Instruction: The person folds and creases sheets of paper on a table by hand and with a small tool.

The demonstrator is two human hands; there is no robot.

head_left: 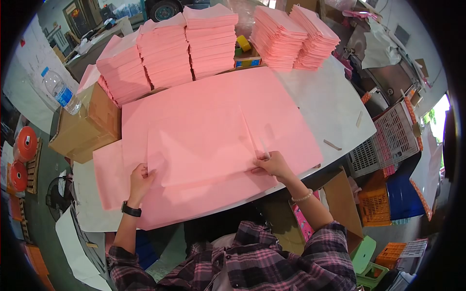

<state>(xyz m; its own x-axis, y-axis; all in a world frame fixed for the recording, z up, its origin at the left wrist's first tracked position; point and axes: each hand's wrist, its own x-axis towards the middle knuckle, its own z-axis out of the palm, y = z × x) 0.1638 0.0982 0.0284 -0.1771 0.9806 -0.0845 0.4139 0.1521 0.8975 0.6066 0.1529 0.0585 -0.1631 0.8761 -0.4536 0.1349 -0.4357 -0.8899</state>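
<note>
A thin pink sheet (194,150) is spread before me over larger pink sheets (286,116) on the table. My left hand (141,178) pinches its near left part, fingers curled and thumb toward the middle. At its near right part, my right hand (272,165) grips the sheet between thumb and fingers. A raised crease runs away from the right hand. Something slim and whitish (265,148) shows beside the right fingers; I cannot tell whether it is a tool or a sheet edge. Another pink piece (108,169) lies at the left, partly under the large sheets.
Tall stacks of folded pink sheets (211,43) line the table's far side, with more stacks (279,41) to their right. A cardboard box (90,123) carrying a water bottle (60,91) stands at left. Plastic crates (374,201) and an open carton (342,199) are at right.
</note>
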